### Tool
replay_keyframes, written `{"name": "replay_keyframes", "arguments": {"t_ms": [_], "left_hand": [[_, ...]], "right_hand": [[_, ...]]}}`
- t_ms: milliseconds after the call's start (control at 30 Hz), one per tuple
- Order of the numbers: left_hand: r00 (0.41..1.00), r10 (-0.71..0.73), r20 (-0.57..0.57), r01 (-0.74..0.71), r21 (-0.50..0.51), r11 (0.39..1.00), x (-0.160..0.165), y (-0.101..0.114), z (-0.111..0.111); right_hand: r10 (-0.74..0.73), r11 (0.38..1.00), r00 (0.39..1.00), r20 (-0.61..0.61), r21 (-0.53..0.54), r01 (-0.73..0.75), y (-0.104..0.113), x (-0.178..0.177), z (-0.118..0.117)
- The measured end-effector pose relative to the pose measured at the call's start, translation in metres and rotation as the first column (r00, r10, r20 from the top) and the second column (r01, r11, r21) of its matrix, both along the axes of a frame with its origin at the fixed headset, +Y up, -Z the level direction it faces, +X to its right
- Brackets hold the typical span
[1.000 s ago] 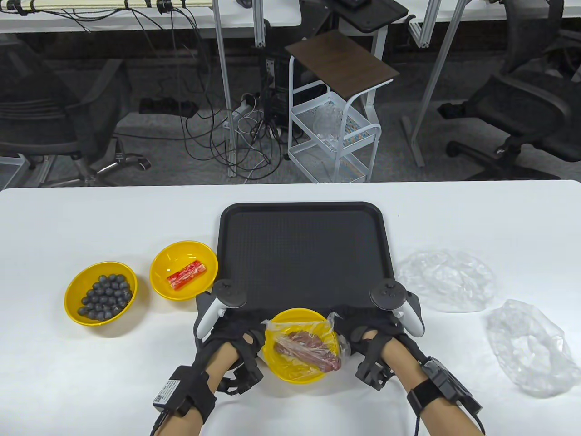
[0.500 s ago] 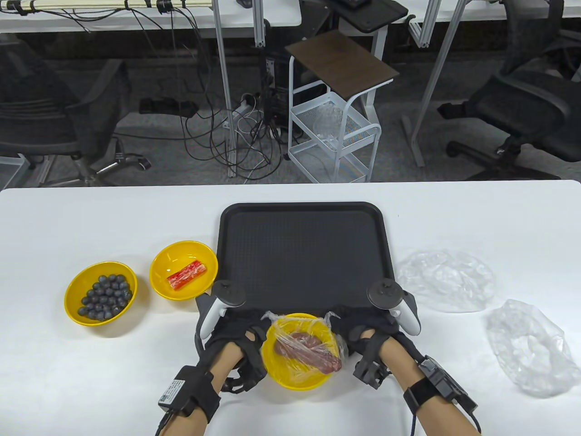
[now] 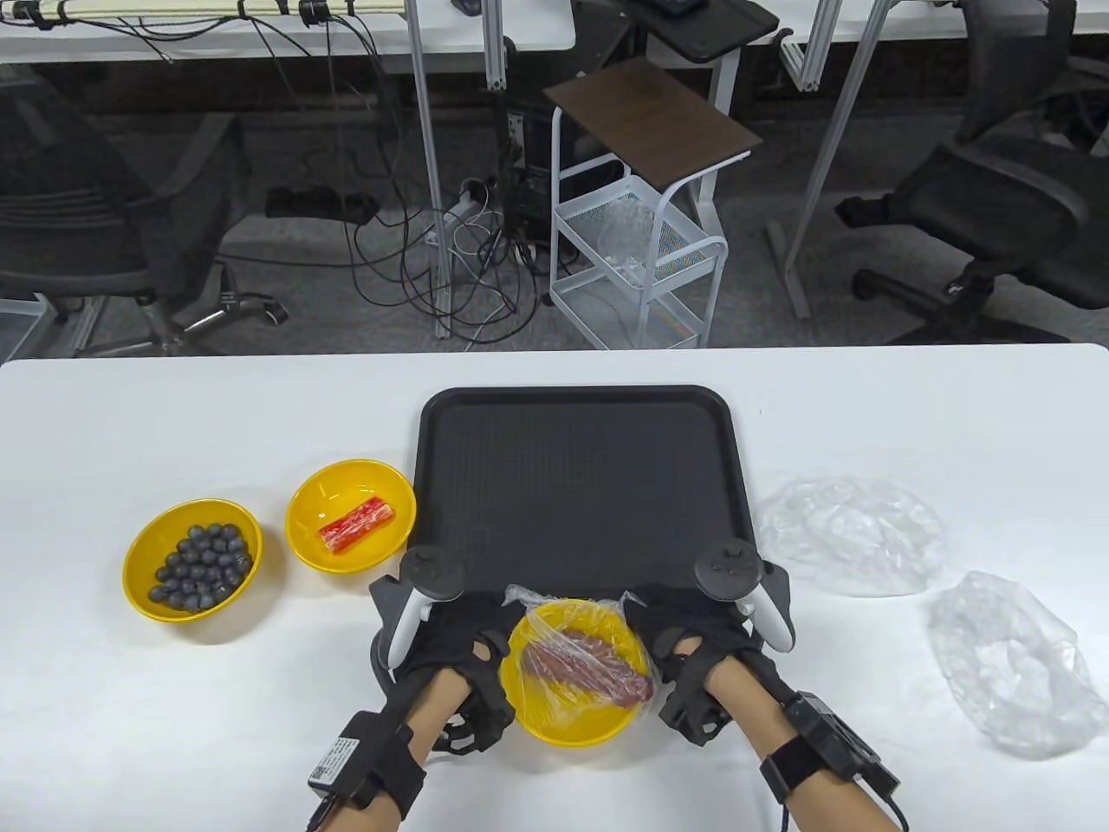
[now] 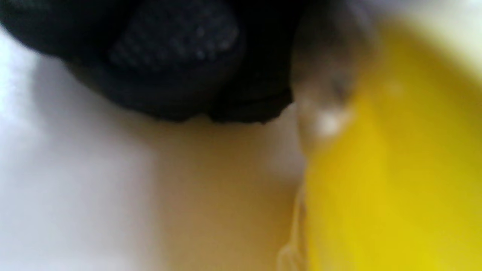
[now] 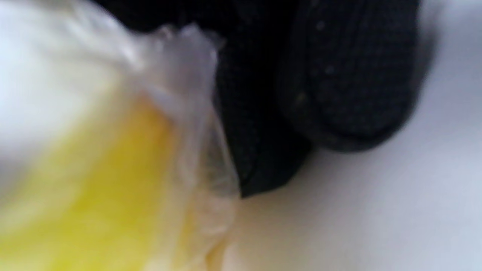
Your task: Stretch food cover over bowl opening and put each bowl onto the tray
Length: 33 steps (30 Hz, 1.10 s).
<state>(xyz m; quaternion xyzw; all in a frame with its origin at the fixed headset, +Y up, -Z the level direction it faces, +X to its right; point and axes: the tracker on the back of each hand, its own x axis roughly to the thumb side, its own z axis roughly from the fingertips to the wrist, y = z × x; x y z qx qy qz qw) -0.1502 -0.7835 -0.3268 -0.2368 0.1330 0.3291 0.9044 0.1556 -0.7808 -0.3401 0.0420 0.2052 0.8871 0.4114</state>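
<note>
A yellow bowl (image 3: 554,719) holding a piece of red meat (image 3: 589,672) stands on the white table just in front of the black tray (image 3: 579,472). A clear plastic food cover (image 3: 567,620) lies loosely over the bowl's far half, bunched at the rim. My left hand (image 3: 472,641) grips the cover at the bowl's left side, my right hand (image 3: 671,633) pinches it at the right. In the blurred left wrist view black fingers (image 4: 177,60) sit beside the yellow bowl (image 4: 395,169). In the right wrist view black fingers (image 5: 301,82) hold the film (image 5: 188,94) against the bowl (image 5: 94,188).
Two uncovered yellow bowls stand left of the tray, one with dark blueberries (image 3: 192,561), one with a red-and-white stick (image 3: 351,515). Two crumpled clear covers (image 3: 853,533) (image 3: 1009,663) lie on the table right of the tray.
The bowl and both hands have slid slightly toward the near edge. The cover has been drawn further down over the bowl's far rim.
</note>
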Motion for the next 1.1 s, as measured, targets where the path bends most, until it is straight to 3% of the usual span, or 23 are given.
{"name": "replay_keyframes", "arguments": {"t_ms": [267,467,733,933,1100], "left_hand": [[0.999,-0.043,-0.011,0.043,0.012,0.999,0.003,-0.001,0.005],[0.996,-0.092,0.008,0.092,0.011,0.996,0.004,0.002,0.008],[0.985,-0.153,0.079,0.153,0.007,0.988,0.002,0.005,0.011],[0.991,0.016,0.13,-0.011,-0.037,0.999,-0.007,0.005,0.012],[0.977,0.169,0.132,-0.161,-0.065,0.985,-0.026,0.014,0.017]], "right_hand": [[0.083,0.994,0.991,0.103,0.058,-0.089,0.005,0.0,0.008],[0.109,0.994,0.988,0.106,-0.029,-0.107,0.001,0.01,0.012],[0.224,0.969,0.971,0.083,-0.123,-0.213,0.013,0.029,0.012],[0.196,0.973,0.974,0.115,-0.146,-0.178,0.021,0.046,0.013],[0.122,0.992,0.976,0.181,-0.033,-0.118,0.044,0.048,0.012]]}}
